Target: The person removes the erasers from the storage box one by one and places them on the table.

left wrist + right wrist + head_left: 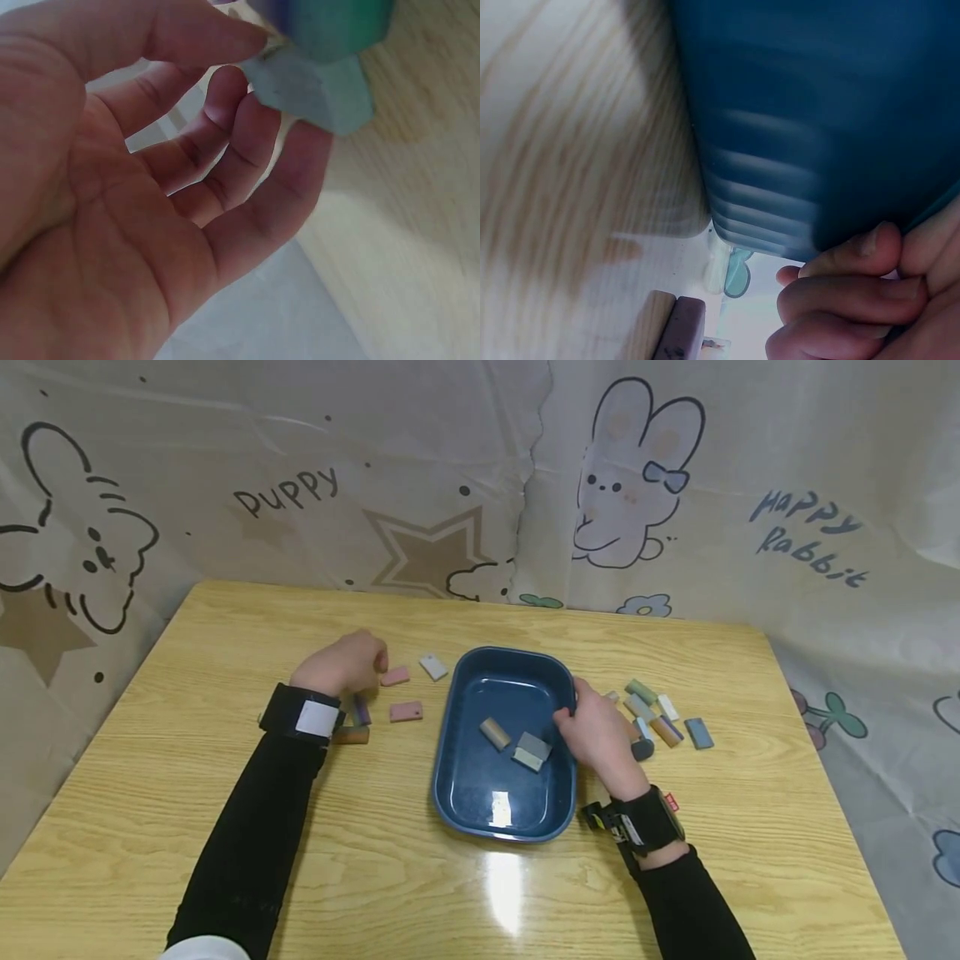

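My left hand (343, 664) is over a small group of blocks on the left of the table. In the left wrist view its thumb and curled fingers pinch a pale grey-green block (311, 94), hidden behind the hand in the head view. A blue-green block (330, 26) overlaps it at the top of that view. The right hand (597, 732) grips the right rim of a dark blue plastic tub (504, 814), fingers curled over the edge. Inside the tub lie a tan block (495, 734), a grey block (534, 746) and a pale block (528, 759).
Near the left hand lie two pink blocks (406, 712), a white block (433, 667), a purple block (362, 710) and a brown block (352, 736). Several mixed blocks, among them a blue-grey one (699, 733), lie right of the tub. A printed curtain (465, 468) hangs behind the table.
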Demonstrator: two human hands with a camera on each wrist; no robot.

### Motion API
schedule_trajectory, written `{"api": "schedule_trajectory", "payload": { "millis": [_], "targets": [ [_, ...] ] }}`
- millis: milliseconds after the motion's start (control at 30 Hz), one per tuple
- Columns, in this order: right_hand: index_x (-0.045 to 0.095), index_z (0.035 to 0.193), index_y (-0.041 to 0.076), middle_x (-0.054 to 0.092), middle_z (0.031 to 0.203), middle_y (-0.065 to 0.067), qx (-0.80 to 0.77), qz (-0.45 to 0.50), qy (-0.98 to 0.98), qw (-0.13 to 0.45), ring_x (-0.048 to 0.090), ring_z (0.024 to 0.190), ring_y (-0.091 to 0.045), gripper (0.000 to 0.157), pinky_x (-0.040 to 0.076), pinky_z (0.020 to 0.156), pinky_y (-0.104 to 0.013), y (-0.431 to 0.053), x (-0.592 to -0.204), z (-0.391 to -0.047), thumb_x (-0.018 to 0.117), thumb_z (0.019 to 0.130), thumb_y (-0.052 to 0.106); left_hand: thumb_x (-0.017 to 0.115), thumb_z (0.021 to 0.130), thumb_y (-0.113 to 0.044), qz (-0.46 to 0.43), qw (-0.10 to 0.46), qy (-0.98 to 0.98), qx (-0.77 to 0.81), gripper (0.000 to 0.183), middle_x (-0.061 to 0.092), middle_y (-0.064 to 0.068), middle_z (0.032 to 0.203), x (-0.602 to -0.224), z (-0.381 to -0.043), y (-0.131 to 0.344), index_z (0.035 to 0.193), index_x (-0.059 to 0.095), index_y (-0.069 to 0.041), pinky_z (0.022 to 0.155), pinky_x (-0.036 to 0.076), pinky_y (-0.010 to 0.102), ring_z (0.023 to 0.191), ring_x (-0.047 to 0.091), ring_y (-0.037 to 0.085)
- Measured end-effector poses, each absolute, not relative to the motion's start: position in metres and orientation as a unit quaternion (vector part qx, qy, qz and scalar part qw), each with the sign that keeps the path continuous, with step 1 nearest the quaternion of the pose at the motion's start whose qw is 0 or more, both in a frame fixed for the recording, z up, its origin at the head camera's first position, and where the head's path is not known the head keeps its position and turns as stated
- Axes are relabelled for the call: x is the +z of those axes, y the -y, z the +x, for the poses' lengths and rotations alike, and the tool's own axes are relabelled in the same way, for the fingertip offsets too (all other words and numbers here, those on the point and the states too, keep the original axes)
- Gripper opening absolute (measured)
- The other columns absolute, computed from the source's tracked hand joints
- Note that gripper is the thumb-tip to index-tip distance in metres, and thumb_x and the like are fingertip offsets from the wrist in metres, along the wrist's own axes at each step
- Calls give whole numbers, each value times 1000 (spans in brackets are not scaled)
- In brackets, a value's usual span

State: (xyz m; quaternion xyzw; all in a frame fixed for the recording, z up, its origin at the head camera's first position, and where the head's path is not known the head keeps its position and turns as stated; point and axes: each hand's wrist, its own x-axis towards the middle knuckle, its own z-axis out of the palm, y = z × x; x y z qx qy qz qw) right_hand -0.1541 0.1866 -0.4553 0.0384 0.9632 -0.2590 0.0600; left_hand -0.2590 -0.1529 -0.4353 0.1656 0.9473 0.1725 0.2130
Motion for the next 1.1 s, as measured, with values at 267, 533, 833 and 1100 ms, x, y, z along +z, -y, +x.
{"api": "schedule_trajectory", "payload": {
  "millis": [267, 533, 833, 1100],
  "targets": [
    [37, 143, 3, 66, 107, -22, -256, 35, -964, 60, 59, 63, -25, 58, 43, 48, -32, -187, -454, -154, 50, 89, 20, 61, 83, -5, 265, 137, -943, 148, 18, 54, 12, 99, -401, -242, 110, 101, 63, -1, 72, 45, 38, 82, 50, 26],
    [37, 144, 4, 67, 96, -18, -260, 37, -963, 61, 57, 57, -22, 58, 42, 46, -31, -187, -455, -154, 50, 90, 20, 60, 85, -5, 375, 120, -915, 84, 13, 52, 5, 95, -394, -213, 49, 97, 64, -7, 69, 49, 33, 81, 52, 20],
    [37, 144, 4, 67, 97, -19, -241, 47, -967, 69, 59, 59, -24, 59, 43, 45, -32, -186, -453, -155, 52, 90, 22, 67, 84, -15, 496, 145, -856, -10, 26, 59, 2, 107, -414, -192, 15, 111, 66, -19, 84, 51, 34, 94, 52, 17],
    [40, 141, 3, 66, 109, -21, -244, 42, -967, 62, 60, 64, -25, 55, 44, 48, -32, -185, -452, -153, 52, 90, 21, 61, 92, -16, 525, 100, -845, -33, 23, 63, 5, 111, -432, -186, 10, 114, 65, -18, 80, 53, 35, 95, 53, 20]
  ]
}}
